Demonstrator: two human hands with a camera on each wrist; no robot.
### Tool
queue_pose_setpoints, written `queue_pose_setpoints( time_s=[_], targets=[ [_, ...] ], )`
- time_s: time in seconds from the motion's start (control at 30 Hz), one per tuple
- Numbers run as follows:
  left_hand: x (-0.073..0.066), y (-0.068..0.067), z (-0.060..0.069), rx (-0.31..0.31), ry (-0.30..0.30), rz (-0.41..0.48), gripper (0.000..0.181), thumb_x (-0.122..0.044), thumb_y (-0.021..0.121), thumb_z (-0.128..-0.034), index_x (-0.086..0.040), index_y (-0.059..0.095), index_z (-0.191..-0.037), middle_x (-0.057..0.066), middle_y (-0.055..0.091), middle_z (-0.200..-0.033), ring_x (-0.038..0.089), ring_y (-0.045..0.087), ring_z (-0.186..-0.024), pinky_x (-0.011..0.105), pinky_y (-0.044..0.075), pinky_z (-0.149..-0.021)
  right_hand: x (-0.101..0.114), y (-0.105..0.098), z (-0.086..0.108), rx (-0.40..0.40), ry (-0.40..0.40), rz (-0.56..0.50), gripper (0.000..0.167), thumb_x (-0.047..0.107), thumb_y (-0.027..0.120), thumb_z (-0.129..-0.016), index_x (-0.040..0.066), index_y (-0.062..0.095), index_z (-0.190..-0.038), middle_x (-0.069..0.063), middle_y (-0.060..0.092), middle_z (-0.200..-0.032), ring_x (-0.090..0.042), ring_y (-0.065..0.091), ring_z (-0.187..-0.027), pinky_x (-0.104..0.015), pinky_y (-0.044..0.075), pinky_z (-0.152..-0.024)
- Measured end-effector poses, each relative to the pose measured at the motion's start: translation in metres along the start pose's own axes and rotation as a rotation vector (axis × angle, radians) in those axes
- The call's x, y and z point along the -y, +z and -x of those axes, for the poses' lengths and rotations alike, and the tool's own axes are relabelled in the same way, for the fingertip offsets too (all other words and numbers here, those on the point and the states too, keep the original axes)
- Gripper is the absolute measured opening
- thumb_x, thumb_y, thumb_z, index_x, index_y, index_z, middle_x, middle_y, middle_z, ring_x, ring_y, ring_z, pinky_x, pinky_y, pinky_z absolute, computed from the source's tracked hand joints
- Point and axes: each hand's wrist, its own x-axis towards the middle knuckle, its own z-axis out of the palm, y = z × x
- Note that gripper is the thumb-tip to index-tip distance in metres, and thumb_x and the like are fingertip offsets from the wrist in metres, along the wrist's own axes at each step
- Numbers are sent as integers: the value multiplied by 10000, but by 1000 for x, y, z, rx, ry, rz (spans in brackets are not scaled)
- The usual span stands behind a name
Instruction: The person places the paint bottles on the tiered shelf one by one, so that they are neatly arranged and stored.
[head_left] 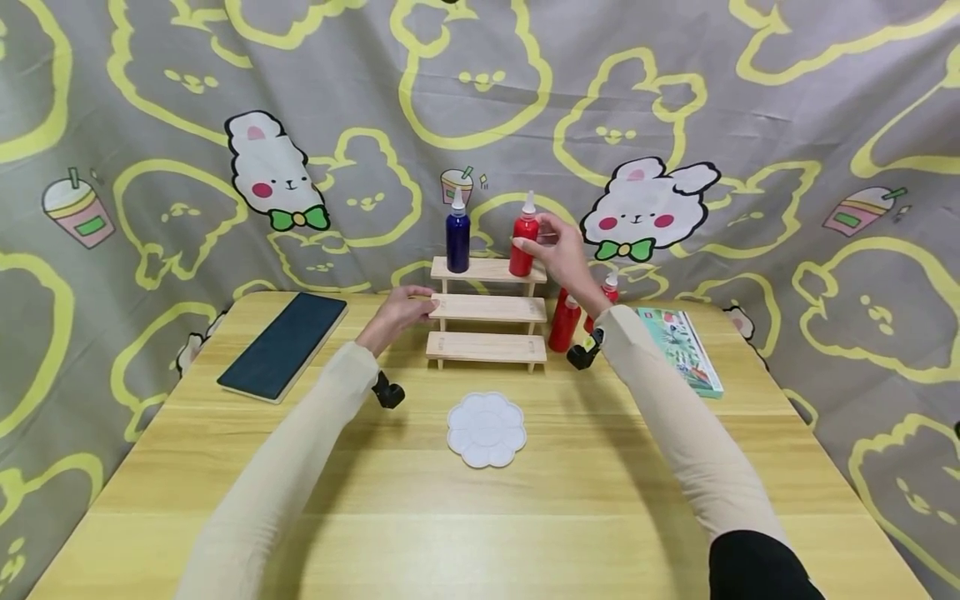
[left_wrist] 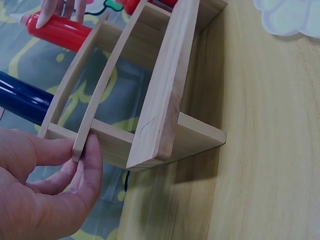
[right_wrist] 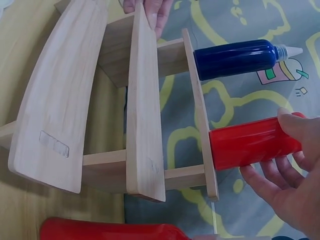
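1. Fingers and thumb of the right hand [head_left: 559, 247], clamped about a cylindrical red plastic bottle with a pale pointed nozzle [right_wrist: 240, 144]; the bottle stands upright, its base meeting the top tier, toward the right end.
2. Fingers and thumb of the left hand [head_left: 402, 309], pinched together on the left end of the middle tier [head_left: 491, 308].
3. Three-tier stand of pale wood, to which both tiers belong; its lowest tier [head_left: 487, 347] lies nearest the viewer.
4. Dark blue cylindrical plastic bottle with a pale pointed nozzle [head_left: 458, 242], upright on the top tier [head_left: 489, 268], left of the gripped red one and apart from it.
5. Further red plastic bottles [head_left: 564, 327], just right of the stand, partly hidden by the right forearm.
6. White flower-shaped palette [head_left: 487, 429], flat on the wood-grained table [head_left: 480, 533] before the stand.
7. Dark rectangular notebook [head_left: 283, 346], lying at left; flat green item with an illustrated cover [head_left: 681, 350], lying at right.
8. Grey fabric backdrop with yellow animal outlines [head_left: 480, 108], behind the table.
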Motion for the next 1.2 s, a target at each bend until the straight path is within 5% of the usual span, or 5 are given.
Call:
queue_pose_setpoints(
  time_s=[0.2,0.5,0.73,0.97,1.2],
  targets=[
    [0,0,0,2,6,4,463,-25,625,-1033,75,499,-1468,184,593,-1243,169,633,-839,482,515,-1151,0,0,2,-11,-16,7,432,178,806,-948,44,646,-1327,-191,660,-1265,-333,641,-1148,-414,557,-1062],
    [-2,1,2,-14,0,9,453,-20,611,-1038,80,497,-1465,253,557,-1390,194,626,-902,477,518,-1150,3,1,1,-3,14,3,459,177,799,-955,41,615,-1352,-194,649,-1290,-329,642,-1152,-419,587,-1038],
    [-1,-1,0,-4,-5,-7,453,-35,623,-1036,67,508,-1462,226,587,-1335,194,636,-919,473,516,-1152,3,-6,10,6,10,74,689,222,821,-938,31,464,-1495,-198,591,-1337,-323,619,-1208,-446,571,-1051],
    [2,2,-1,11,-2,-3,445,-25,627,-1033,77,506,-1448,166,596,-1185,189,625,-877,478,520,-1147,-6,-27,33,-66,-147,119,425,175,743,-997,-48,578,-1318,-222,656,-1215,-295,653,-1102,-290,609,-930],
    [1,1,-1,4,7,-26,427,-30,612,-1044,73,503,-1444,155,589,-1191,200,614,-907,470,532,-1131,-19,-46,50,-127,-314,107,223,172,683,-1037,-30,673,-1130,-151,701,-1025,-87,642,-862,-102,567,-695]
  ],
)
